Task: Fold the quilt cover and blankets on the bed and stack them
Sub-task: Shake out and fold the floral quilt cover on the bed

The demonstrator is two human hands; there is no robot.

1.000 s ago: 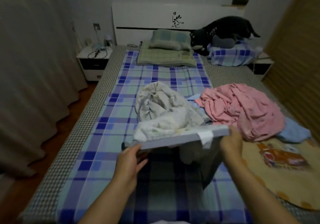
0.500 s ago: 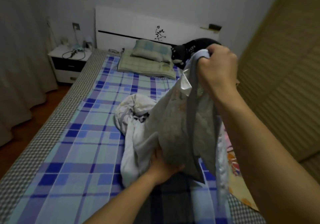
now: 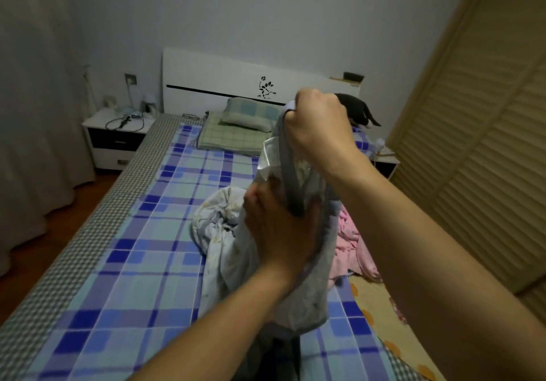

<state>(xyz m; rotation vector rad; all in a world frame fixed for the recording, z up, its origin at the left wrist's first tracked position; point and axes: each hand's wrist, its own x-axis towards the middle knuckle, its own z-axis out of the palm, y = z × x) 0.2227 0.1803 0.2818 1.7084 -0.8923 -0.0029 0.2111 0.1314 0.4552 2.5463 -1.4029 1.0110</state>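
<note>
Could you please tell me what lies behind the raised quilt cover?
Behind the quilt cover a pink blanket shows partly, and a cat beyond the right hand; the rest is covered.

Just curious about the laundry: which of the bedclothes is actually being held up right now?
The whitish grey-edged quilt cover, gripped by both hands; the pink blanket lies loose on the bed.

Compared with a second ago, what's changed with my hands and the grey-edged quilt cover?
The right hand has lifted its grip on the grey-edged white quilt cover from low over the bed to high up, so the cover now hangs down. The left hand moved from the cover's level edge to hold its hanging middle. The crumpled pink blanket and the blue checked bed sheet stayed put.
</note>
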